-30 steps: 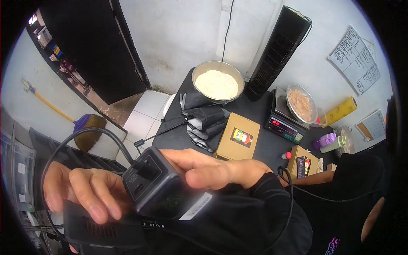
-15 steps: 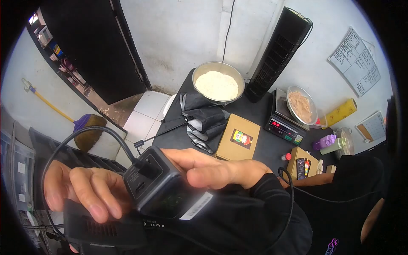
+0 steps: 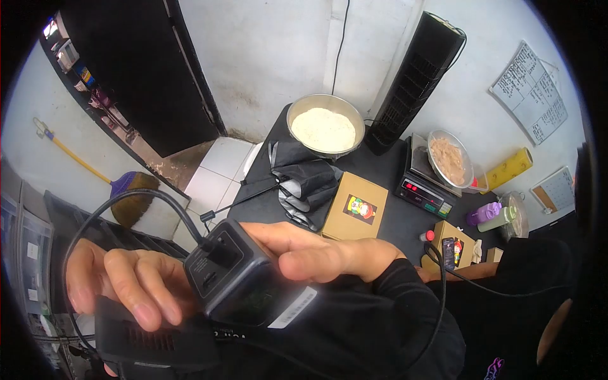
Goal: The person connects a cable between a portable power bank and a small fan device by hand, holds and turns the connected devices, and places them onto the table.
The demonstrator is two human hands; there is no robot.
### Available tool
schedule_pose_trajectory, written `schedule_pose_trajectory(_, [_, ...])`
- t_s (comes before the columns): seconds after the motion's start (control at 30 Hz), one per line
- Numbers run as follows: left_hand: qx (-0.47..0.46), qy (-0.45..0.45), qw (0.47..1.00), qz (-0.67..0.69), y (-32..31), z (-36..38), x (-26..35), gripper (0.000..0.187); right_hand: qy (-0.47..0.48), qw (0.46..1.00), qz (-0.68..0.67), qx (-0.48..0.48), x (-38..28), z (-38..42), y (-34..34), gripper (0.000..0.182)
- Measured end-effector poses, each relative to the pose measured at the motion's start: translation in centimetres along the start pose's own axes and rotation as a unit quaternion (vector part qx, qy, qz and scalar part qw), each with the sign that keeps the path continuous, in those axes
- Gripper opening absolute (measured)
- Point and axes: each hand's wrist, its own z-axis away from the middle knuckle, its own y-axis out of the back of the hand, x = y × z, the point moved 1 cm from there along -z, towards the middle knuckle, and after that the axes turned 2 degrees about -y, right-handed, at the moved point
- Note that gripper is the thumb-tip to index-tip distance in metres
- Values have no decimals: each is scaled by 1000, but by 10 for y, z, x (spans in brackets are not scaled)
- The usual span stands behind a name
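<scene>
A black box-shaped device (image 3: pixel 247 278), which looks like a power bank, is held close to the camera with its port side facing up. A thick black cable (image 3: pixel 158 191) is plugged into one port, and a white barcode label is on its side. My right hand (image 3: pixel 329 253) grips the device from the right, thumb over its edge. On the left, my left hand (image 3: pixel 136 278) has its fingers curled over a black vented case (image 3: pixel 152 335) beside the device. The case's lower part is dark and hard to make out.
A dark table holds a bowl of pale powder (image 3: pixel 324 130), a folded umbrella (image 3: pixel 304 190), a cardboard box (image 3: pixel 356 206), a scale (image 3: pixel 421 190) with a bowl of pinkish food (image 3: pixel 448 159), and bottles (image 3: pixel 497 217). Another person's forearm (image 3: pixel 468 271) is at right. A broom (image 3: pixel 133 196) leans left.
The cable loop at the right has shifted slightly right. The other person's dark sleeve sits a little lower. Both my hands keep their grip in nearly the same place.
</scene>
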Motion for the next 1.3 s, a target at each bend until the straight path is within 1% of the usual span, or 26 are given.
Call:
schedule_pose_trajectory(0.07, [-8,2,1000,-8,2,0,3,62,4,1000,2,-4,2,0,2,93])
schedule_pose_trajectory(0.1, [-8,19,1000,-10,1,0,5,62,3,1000,2,-5,4,-1,3,93])
schedule_pose_trajectory(0.17, [-7,35,999,-12,2,-1,5,63,91,995,27,-40,7,-3,5,63])
schedule_pose_trajectory(0.27, [-15,11,1000,4,4,0,5,63,91,995,29,-37,4,-4,4,63])
schedule_pose_trajectory(0.37, [3,39,999,-9,2,-2,8,63,81,996,26,-31,2,-4,2,63])
schedule_pose_trajectory(0.47, [-41,50,998,-21,7,-1,6,64,91,995,32,-34,3,-5,3,63])
schedule_pose_trajectory(0.5, [-23,26,999,-2,6,1,4,64,90,995,32,-34,1,-5,3,63])
schedule_pose_trajectory(0.57, [-5,2,1000,17,6,1,4,65,-14,1000,16,-2,-1,-4,2,94])
schedule_pose_trajectory(0.67, [-36,40,998,-16,7,-1,8,65,-15,1000,18,3,-2,-5,1,94])
schedule_pose_trajectory(0.77, [-21,52,998,-11,7,-1,11,65,-19,1000,16,-3,-1,-5,1,95])
schedule_pose_trajectory(0.97, [-40,24,999,5,11,2,10,65,-18,1000,24,0,0,-6,1,94])
schedule_pose_trajectory(1.17, [-39,27,999,-16,7,1,12,65,-14,1000,13,-11,0,-5,-1,93])
schedule_pose_trajectory(1.3, [-45,76,995,-44,4,-1,15,67,-16,1000,10,-6,0,-4,-1,94])
